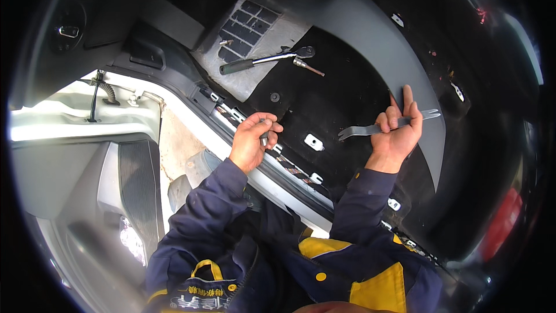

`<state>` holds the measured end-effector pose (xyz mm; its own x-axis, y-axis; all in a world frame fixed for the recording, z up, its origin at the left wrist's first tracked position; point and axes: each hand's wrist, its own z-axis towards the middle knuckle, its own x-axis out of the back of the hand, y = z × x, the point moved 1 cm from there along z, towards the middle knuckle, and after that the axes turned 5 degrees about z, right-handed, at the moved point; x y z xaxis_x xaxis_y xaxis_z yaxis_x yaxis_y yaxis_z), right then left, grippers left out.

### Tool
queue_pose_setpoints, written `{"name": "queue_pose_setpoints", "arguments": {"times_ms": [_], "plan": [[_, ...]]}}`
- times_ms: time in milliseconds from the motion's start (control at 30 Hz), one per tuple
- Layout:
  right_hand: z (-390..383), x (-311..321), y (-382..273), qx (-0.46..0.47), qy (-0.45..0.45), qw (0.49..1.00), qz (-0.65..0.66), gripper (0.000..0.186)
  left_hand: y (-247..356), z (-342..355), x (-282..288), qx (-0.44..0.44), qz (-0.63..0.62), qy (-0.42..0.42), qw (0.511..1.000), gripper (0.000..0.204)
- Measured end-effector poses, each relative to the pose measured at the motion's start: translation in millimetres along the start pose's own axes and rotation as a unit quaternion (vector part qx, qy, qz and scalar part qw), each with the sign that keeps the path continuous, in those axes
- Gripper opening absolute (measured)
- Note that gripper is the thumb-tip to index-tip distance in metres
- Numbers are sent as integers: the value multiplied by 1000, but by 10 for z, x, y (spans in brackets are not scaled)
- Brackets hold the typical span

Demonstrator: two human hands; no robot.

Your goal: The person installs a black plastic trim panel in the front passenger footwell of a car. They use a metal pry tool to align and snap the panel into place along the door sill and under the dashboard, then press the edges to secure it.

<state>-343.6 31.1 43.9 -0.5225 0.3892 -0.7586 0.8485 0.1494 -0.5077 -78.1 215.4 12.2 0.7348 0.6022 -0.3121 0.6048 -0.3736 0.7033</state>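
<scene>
My left hand (pixel 252 139) is closed on a small metal piece (pixel 264 139), partly hidden by the fingers, above the sill at the doorway. My right hand (pixel 397 133) grips a grey forked pry tool (pixel 359 130) lying crosswise in the fingers, with two fingertips raised over a curved grey panel (pixel 425 156). A ratchet wrench (pixel 249 62) with a dark handle lies on a light grey patterned mat (pixel 249 84); a socket extension (pixel 310 67) rests just right of its head on the black floor (pixel 324 98).
The open car door (pixel 81 185) fills the lower left beside the white door frame (pixel 179 116). Dark interior trim (pixel 104 29) is at upper left. White metal brackets (pixel 314 142) and cable runs (pixel 289 168) sit along the floor and sill. Dark trim (pixel 486 139) curves round the right side.
</scene>
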Motion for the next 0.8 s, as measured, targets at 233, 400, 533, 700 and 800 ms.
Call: {"name": "queue_pose_setpoints", "arguments": {"times_ms": [233,400,533,700,800], "plan": [[106,181,314,-110,128,985,-45,50,-16,1,-2,-10,4,0,1000,16],[80,197,346,-96,115,989,18,51,-54,22,1,-33,0,-13,999,17],[61,169,306,-51,122,989,69,52,-65,-3,20,-41,3,-25,999,17],[35,138,223,10,0,996,88,55,-55,-18,21,-33,-7,-19,999,16],[15,93,220,-8,-32,996,77,55,-30,-39,12,-29,-7,-33,999,20]]}}
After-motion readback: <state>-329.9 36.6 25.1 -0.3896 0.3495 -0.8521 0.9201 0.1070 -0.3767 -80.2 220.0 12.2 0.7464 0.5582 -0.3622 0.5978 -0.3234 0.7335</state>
